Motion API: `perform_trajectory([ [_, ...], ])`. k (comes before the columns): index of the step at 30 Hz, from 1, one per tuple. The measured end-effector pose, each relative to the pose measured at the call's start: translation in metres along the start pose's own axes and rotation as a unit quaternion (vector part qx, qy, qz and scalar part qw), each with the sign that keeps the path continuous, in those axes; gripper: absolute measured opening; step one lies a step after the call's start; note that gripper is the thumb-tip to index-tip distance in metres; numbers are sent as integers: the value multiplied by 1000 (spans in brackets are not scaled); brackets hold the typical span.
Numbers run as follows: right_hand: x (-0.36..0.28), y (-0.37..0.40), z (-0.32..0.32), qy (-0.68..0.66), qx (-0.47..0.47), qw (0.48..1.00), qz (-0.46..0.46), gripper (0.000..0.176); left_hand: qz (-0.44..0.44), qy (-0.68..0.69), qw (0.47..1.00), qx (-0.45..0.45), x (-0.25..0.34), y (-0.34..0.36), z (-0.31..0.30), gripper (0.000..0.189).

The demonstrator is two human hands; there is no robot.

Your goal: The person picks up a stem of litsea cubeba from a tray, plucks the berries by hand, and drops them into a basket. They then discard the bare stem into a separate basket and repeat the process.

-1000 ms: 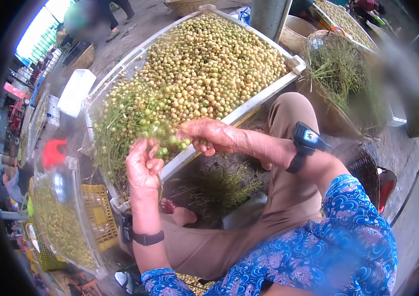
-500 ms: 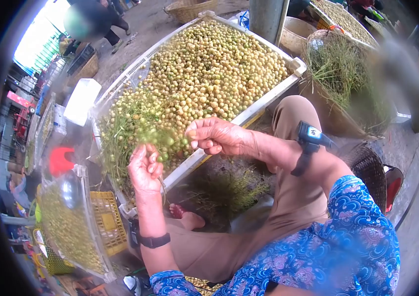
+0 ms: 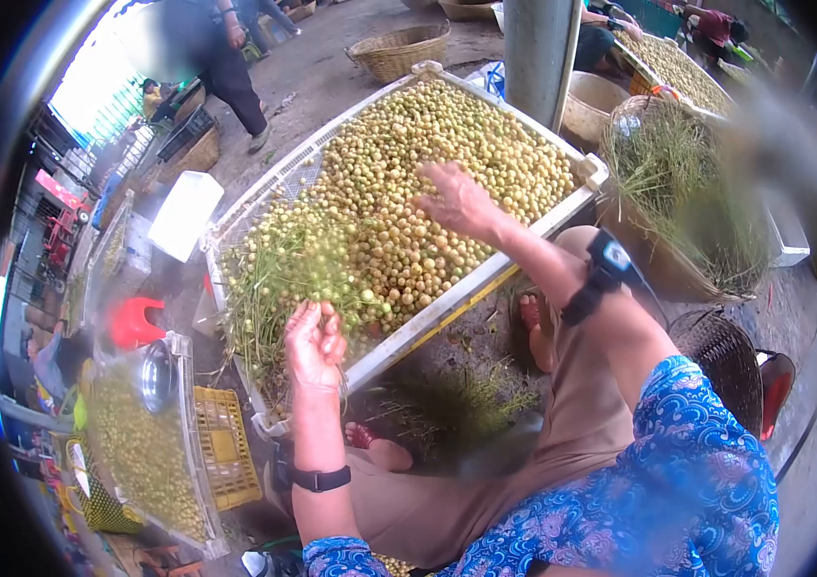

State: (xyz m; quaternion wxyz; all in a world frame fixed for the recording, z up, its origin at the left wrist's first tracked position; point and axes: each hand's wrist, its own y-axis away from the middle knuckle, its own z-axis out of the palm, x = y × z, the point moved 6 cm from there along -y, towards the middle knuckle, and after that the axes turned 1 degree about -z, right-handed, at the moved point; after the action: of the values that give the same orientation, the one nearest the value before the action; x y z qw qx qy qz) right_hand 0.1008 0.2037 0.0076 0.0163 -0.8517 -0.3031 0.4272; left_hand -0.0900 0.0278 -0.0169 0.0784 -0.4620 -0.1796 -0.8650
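Note:
A large white tray [image 3: 384, 358] holds many round yellowish-green fruits [image 3: 408, 202], with green stems [image 3: 269, 279] heaped at its left side. Fingers curled, my left hand [image 3: 315, 348] is at the tray's near-left edge, closed around thin stems with green fruits beside the fingertips. Over the middle of the fruit is my right hand [image 3: 461, 202], fingers spread and slightly blurred, with nothing visible in it. Part of the stem bunch is blurred.
A basket of stems [image 3: 663, 173] stands to the right of a metal post [image 3: 535, 58]. At left are a red stool [image 3: 136, 322], a white box [image 3: 185, 215], a yellow crate [image 3: 221, 442] and another fruit tray [image 3: 144, 452]. A person [image 3: 231, 82] stands at the back left.
My right hand has moved away from the left hand, up and right over the fruit, and its fingers have opened. My left hand stays closed by the stems. The person behind appears closer.

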Motion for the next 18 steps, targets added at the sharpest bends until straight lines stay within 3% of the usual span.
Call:
perform_trajectory([
  [1, -2, 1, 6, 20, -26, 999, -9, 35, -4, 3, 1000, -15, -1, -1, 2, 14],
  [2, -8, 11, 21, -183, -97, 978, 23, 41, -9, 5, 1000, -20, -1, 0, 5, 14],
  [3, -13, 21, 37, -263, -153, 948, 89, 43, -7, 8, 1000, -19, -1, 3, 9, 14],
  [4, -26, 33, 47, -371, -163, 910, 89, 42, -8, -16, 1000, 7, -2, 6, 13, 13],
  [5, -29, 44, 67, -492, -204, 834, 146, 38, -5, -45, 998, 32, -1, 8, 17, 13],
  [6, -28, 50, 84, -477, -248, 831, 144, 37, -24, -26, 996, 83, -9, 8, 15, 14],
  [7, -37, 63, 91, -554, -277, 773, 139, 35, -1, -47, 999, 4, -11, 8, 20, 17],
  [9, -48, 71, 96, -578, -190, 758, 233, 30, 27, -83, 996, -18, -9, 12, 33, 21],
  [10, -58, 75, 88, -599, -225, 734, 226, 31, 29, -104, 993, 42, -8, 16, 37, 20],
  [11, -63, 83, 74, -564, -221, 752, 260, 30, 73, -202, 976, 38, -2, 23, 46, 18],
  [13, -54, 85, 76, -621, -219, 705, 264, 29, 187, -261, 947, -33, -13, 8, 31, 8],
  [15, -58, 94, 57, -623, -212, 714, 238, 28, 42, -131, 990, -14, -16, 24, 52, 8],
  [18, -54, 118, 48, -650, -217, 688, 239, 28, 29, -157, 987, -19, -22, 39, 80, 10],
])
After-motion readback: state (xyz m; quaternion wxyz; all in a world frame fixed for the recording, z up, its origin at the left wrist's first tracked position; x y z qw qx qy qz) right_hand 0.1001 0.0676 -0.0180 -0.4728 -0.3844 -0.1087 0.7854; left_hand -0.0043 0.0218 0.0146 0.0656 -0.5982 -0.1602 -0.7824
